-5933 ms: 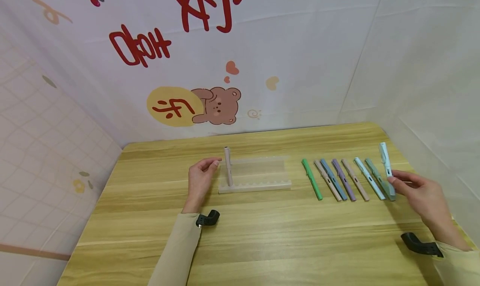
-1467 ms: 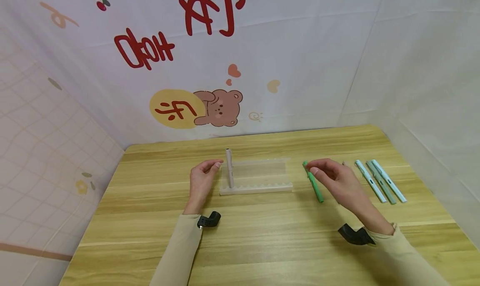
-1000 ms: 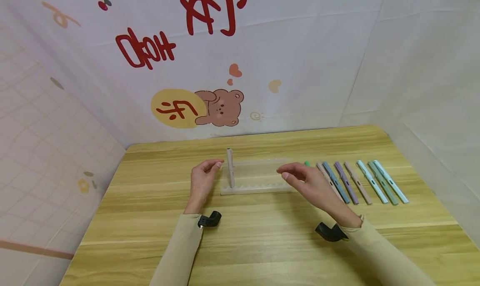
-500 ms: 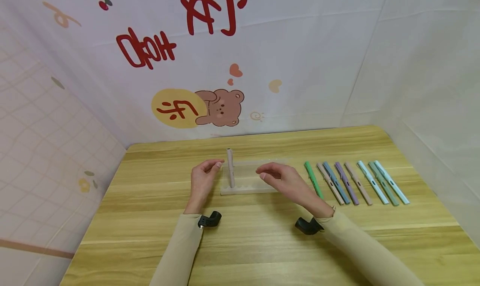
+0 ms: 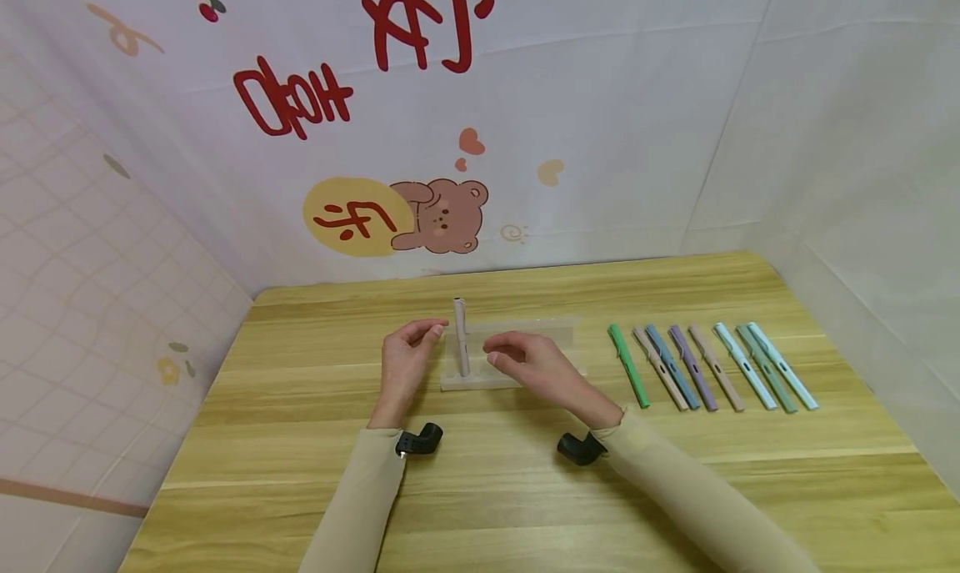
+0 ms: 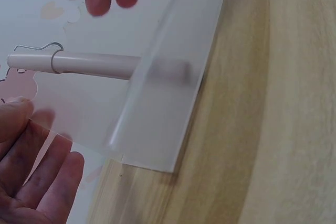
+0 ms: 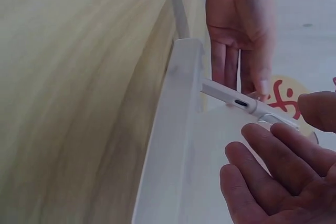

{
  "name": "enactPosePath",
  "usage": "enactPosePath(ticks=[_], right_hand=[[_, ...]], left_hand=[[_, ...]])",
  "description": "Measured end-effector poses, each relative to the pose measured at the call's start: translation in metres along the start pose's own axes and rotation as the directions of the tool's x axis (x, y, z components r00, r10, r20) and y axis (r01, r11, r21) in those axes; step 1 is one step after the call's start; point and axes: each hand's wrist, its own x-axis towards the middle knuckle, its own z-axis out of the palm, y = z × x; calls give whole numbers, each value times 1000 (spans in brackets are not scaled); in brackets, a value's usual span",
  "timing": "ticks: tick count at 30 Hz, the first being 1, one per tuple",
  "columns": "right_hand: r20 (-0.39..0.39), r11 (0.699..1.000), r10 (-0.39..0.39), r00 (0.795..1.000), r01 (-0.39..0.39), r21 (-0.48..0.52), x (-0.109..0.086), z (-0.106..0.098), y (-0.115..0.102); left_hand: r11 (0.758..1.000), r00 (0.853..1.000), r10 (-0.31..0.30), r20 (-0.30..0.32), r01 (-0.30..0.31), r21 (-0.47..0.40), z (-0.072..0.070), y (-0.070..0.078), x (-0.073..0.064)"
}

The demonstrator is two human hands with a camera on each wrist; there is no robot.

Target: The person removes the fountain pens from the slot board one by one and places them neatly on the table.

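Note:
A clear pen stand (image 5: 454,384) with a notched front ledge sits mid-table. One pale pinkish-grey pen (image 5: 461,339) stands in its leftmost part, leaning back, clip toward the top. My left hand (image 5: 405,363) pinches the stand's left edge; in the left wrist view the thumb (image 6: 14,119) is in front of the clear panel (image 6: 84,114) and fingertips show behind it. My right hand (image 5: 542,368) hovers before the stand, just right of the pen, holding nothing. In the right wrist view its fingers (image 7: 278,166) are loosely spread and appear apart from the pen.
Several capped pens lie in a row to the right: a green pen (image 5: 628,364), a beige one, a blue pen (image 5: 672,366), a purple pen (image 5: 693,367), a brownish one, and light-blue and grey-green pens at the far end. A printed cloth (image 5: 615,98) hangs behind the table.
The pale blue pen my right hand held earlier now lies at the row's right end. That hand, empty, has moved left over the pens to the stand. My left hand has stayed at the stand's edge.

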Motion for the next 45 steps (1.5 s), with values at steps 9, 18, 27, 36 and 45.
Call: enactPosePath(ticks=[9, 18, 27, 36, 45], right_hand=[[14, 1000, 4, 1000, -5, 25, 14, 12, 2], [21, 1000, 25, 999, -25, 14, 24, 28, 3], [30, 997, 20, 999, -18, -70, 33, 40, 4], [14, 993, 30, 999, -29, -115, 36, 45, 3], [-54, 994, 19, 998, -25, -103, 37, 48, 1]], left_hand=[[1000, 1000, -7, 4, 7, -12, 0, 0, 0], [999, 999, -34, 18, 34, -30, -1, -3, 2], [997, 998, -53, 13, 54, -60, 1, -12, 6], [995, 998, -56, 24, 58, -76, 0, -16, 9], [996, 1000, -30, -2, 30, -82, 4, -45, 19]])
